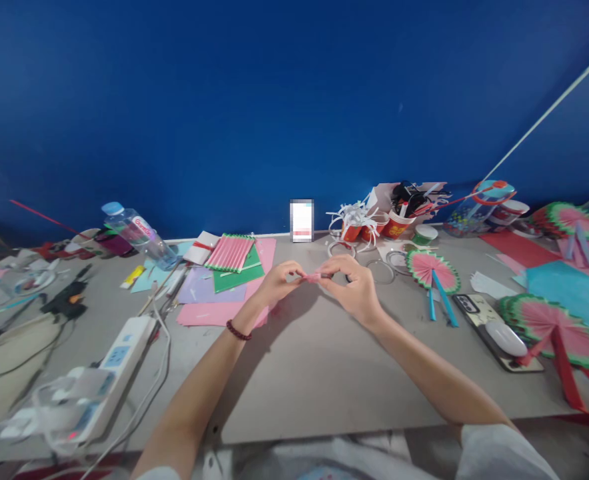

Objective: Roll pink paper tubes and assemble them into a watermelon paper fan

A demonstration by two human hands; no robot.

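My left hand and my right hand meet above the middle of the grey table. Both pinch a small pink folded paper piece between their fingertips, one at each end. A bead bracelet sits on my left wrist. Just behind my left hand lies a stack of pink, green and lilac paper sheets with a pleated pink-and-green paper on top.
Left: a power strip with cables, a glue gun, a water bottle. Right: watermelon paper fans, a phone, a white mouse. At the back stand red cups with scraps and a small white card. A blue wall rises behind.
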